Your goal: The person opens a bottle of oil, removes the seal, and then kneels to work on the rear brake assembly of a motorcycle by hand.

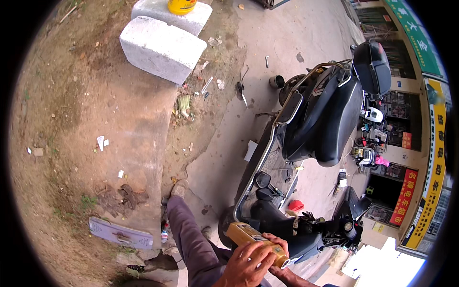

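Note:
Both of my hands are on a golden-yellow plastic bottle (242, 233) with a dark label, tilted at the lower middle. Its open-looking neck end points down to the right, toward me. My left hand (247, 264) lies across the near side, fingers wrapped over the body. From the right, my right hand (281, 245) curls round the far side near the neck; most of its palm is hidden behind the bottle. Just beyond stands a black electric scooter (321, 122) with a long seat, metal side rails and a rear box (373, 68).
A red cap-like object (296, 205) sits by the scooter's footboard. On the ground lie a wrench (267, 61), a black cup (276, 82) and a pale panel (121, 233). White concrete blocks (160, 48) stand far left, one bearing a yellow container (181, 5). Shopfronts line the right.

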Demonstrator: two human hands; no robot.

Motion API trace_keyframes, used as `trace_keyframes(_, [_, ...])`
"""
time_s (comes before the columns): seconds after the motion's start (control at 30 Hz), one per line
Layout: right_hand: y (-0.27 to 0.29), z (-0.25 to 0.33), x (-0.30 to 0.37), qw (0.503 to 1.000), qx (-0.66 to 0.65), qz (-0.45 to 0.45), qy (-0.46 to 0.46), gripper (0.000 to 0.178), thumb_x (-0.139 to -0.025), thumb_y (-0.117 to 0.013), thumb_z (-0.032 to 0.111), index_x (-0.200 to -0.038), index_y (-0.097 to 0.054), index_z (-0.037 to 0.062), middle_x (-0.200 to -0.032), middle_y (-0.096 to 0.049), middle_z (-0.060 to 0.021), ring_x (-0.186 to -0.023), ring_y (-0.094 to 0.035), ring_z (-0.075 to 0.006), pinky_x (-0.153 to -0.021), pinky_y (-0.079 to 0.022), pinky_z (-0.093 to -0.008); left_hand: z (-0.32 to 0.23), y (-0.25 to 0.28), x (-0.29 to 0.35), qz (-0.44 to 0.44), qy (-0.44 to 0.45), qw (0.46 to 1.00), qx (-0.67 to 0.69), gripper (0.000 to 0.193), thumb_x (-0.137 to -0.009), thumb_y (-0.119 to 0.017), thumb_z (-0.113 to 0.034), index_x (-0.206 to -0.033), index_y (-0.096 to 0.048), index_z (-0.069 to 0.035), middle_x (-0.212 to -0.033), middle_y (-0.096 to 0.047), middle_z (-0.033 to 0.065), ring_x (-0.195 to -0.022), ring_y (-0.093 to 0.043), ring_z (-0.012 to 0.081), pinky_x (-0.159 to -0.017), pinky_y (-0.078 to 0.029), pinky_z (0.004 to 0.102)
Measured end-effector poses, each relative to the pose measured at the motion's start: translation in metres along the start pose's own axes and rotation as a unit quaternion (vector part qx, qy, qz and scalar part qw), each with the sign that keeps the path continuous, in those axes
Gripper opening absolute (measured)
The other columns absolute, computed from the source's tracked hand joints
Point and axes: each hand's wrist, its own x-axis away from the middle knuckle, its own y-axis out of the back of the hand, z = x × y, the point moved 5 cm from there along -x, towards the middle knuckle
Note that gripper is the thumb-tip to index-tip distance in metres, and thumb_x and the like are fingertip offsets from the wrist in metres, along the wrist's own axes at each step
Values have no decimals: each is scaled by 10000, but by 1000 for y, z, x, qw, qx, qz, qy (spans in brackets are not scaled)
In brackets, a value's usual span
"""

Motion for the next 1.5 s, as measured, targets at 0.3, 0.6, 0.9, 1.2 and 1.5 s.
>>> trace_keyframes(0.3, [1,1,-2,1000,-13,2,11,749,-731,-959,257,-1261,-458,85,-1338,-588,-242,-1312,-547,-373,-1147,-396,-548,-2,5,-8,-4,-11,1000,0,274,-834,-676,-136,-1103,-688,-85,-1197,-656,54,-1203,-602,271,-1026,-475,445])
trace_keyframes(0.6, [1,1,-7,1000,7,12,11,764,-735,-956,272,-1277,-450,91,-1349,-583,-249,-1320,-540,-373,-1153,-388,-557,2,5,-12,-1,-5,1000,4,282,-833,-679,-144,-1109,-685,-85,-1203,-658,52,-1198,-605,267,-1025,-481,449])
trace_keyframes(0.9, [-5,9,-6,998,27,17,56,683,-813,-900,290,-1287,-465,61,-1349,-591,-253,-1308,-571,-359,-1132,-440,-530,-3,6,-7,-3,-7,1000,2,285,-833,-692,-145,-1109,-692,-79,-1198,-661,60,-1202,-604,270,-1024,-480,450])
trace_keyframes(1.2, [12,26,40,997,-32,-8,75,688,-820,-887,222,-1335,-461,58,-1372,-567,-253,-1333,-541,-382,-1121,-448,-512,-52,-20,10,101,-75,991,-56,396,-827,-755,-142,-1203,-665,-62,-1255,-645,90,-1215,-594,305,-1042,-471,478])
trace_keyframes(1.5, [92,29,186,976,-88,-134,146,747,-773,-904,157,-1382,-483,58,-1376,-575,-195,-1312,-571,-342,-1100,-474,-449,-169,-128,74,217,-226,945,-98,473,-695,-823,-139,-1139,-672,-83,-1199,-637,107,-1151,-592,377,-1010,-471,536])
